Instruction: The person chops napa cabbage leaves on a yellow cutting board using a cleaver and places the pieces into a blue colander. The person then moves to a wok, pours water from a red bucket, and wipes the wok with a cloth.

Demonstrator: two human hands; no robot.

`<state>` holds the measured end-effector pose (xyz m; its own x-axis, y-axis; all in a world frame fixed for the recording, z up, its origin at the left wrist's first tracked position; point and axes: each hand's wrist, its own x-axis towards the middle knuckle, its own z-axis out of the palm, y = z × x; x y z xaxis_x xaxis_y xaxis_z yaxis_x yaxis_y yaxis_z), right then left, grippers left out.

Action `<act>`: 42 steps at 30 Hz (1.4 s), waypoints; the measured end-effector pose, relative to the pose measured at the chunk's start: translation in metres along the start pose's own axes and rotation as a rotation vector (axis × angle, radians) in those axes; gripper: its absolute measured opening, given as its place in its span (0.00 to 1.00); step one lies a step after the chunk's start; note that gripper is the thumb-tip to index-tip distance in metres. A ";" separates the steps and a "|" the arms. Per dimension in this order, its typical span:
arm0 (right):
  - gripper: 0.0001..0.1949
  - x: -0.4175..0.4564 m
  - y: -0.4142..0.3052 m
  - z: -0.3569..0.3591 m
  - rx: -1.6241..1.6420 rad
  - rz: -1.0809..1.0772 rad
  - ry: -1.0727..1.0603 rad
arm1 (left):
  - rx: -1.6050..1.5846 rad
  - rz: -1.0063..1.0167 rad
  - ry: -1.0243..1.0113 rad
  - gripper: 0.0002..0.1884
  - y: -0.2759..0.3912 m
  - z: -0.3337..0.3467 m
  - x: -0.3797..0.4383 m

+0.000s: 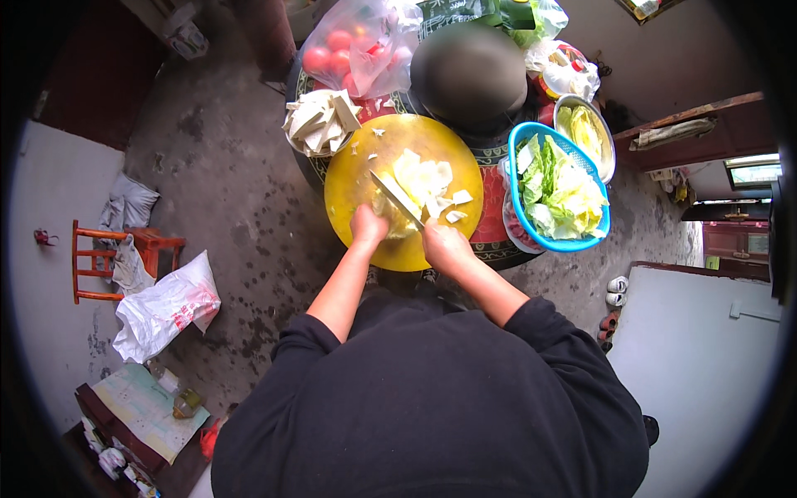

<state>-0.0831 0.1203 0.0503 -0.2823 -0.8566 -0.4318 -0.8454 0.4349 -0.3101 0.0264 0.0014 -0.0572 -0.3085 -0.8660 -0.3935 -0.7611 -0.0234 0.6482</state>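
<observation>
A round yellow cutting board (348,218) lies at the table's near edge. My right hand (446,246) is closed round the handle of a kitchen knife (397,198), its blade pointing up and left over cut cabbage. My left hand (368,225) rests against the pale cabbage (401,225) left of the blade; its fingers are partly hidden. Beyond the blade lies a heap of cut cabbage leaves (423,177), with loose pieces (456,216) at the right. A blue plastic basket (514,187) of cabbage leaves (557,193) stands to the right of the board.
A bowl of white slices (320,124) stands at the board's upper left, below a plastic bag of tomatoes (339,61). A dark round object (470,71), blurred, is beyond the board. A metal bowl (610,143) with leaves sits behind the basket, near more plastic bags (570,78).
</observation>
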 end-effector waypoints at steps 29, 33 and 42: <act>0.08 0.033 0.011 0.036 0.236 -0.078 0.306 | -0.226 0.162 0.159 0.17 -0.021 0.004 -0.007; 0.09 -0.009 0.052 0.039 0.440 -0.119 0.624 | -0.388 0.170 0.034 0.31 -0.033 0.006 0.010; 0.08 -0.021 0.110 0.057 0.025 0.480 0.428 | -0.076 0.256 -0.040 0.65 0.021 -0.022 0.002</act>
<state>-0.1439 0.2019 -0.0232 -0.7867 -0.5981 -0.1531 -0.5710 0.7992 -0.1879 0.0226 -0.0118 -0.0295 -0.5086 -0.8282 -0.2353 -0.6114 0.1549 0.7760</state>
